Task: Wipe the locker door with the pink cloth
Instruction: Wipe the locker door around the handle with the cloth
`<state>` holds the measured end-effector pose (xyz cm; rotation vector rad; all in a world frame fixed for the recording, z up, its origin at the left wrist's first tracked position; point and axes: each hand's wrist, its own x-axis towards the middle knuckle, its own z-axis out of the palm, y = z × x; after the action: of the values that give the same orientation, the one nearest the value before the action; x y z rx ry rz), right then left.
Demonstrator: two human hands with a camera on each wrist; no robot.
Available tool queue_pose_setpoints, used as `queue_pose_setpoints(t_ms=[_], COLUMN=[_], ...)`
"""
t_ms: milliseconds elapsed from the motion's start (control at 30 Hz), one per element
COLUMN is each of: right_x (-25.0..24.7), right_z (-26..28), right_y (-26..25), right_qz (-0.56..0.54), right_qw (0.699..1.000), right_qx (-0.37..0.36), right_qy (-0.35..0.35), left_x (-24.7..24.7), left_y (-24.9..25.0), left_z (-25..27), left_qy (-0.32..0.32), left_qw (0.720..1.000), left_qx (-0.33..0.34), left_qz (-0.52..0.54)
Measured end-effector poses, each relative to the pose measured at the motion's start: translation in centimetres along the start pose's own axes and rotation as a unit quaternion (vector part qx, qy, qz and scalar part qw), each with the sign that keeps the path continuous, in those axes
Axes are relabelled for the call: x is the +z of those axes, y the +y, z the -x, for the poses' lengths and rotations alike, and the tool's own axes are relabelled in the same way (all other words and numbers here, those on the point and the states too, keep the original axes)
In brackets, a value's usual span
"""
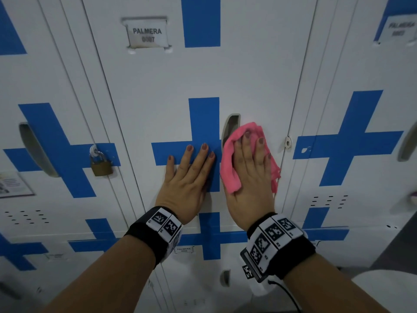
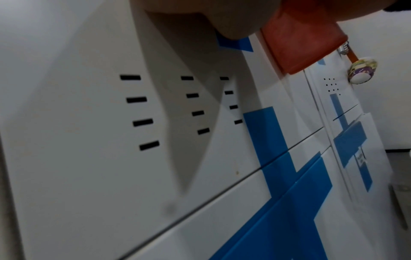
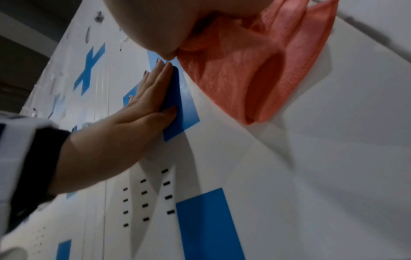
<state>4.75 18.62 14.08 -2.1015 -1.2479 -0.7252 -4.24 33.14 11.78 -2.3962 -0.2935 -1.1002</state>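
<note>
The white locker door (image 1: pixel 171 86) with a blue cross fills the middle of the head view. My right hand (image 1: pixel 250 177) presses the bunched pink cloth (image 1: pixel 230 163) flat against the door, right of the cross and partly over the handle recess (image 1: pixel 230 129). Its fingers lie straight over the cloth. My left hand (image 1: pixel 191 175) rests flat on the cross, fingers spread, holding nothing. From the right wrist, the pink cloth (image 3: pixel 255 70) bulges out under my palm, with my left hand (image 3: pixel 142 112) beyond it. The left wrist view shows the cloth (image 2: pixel 295 40) to the right.
A brass padlock (image 1: pixel 101 163) hangs on the locker to the left. A name plate (image 1: pixel 147 33) sits high on the door and a hasp (image 1: pixel 287 142) at its right edge. Vent slots (image 2: pixel 142 110) lie below my hands. A round keychain (image 2: pixel 362 70) dangles from the right-hand locker.
</note>
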Motion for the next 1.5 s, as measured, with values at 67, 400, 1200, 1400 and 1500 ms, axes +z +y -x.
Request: queue_pose_setpoints(t_ms=[67,400,1200,1400,1500], right_x=[0.2,1.3,-4.0,-3.6,-3.0], right_z=[0.3,3.3,-2.7,-3.1,-3.3], right_y=[0.5,2.5,-1.4,-2.3,-2.6], right_qz=[0.026,0.002,0.107,0.116,0.107], right_qw=[0.999,0.998,0.994,0.993,0.994], right_qx=[-0.016,-0.047,0.000,0.017,0.030], right_qy=[-0.023,-0.040,0.037,0.009,0.005], left_x=[-0.1,-1.2,-4.4,-4.3,-4.2], left_y=[0.0,0.5,-1.5,-1.5,-1.5], left_z=[0.0,-0.1,-5.4,-5.5,-5.4], left_qy=[-0.003,-0.011,-0.008,-0.007,-0.003], left_qw=[1.000,1.000,0.995,0.995,0.995], left_qx=[0.000,-0.011,-0.042,-0.044,-0.044], left_qz=[-0.001,0.017,0.086,0.092,0.092])
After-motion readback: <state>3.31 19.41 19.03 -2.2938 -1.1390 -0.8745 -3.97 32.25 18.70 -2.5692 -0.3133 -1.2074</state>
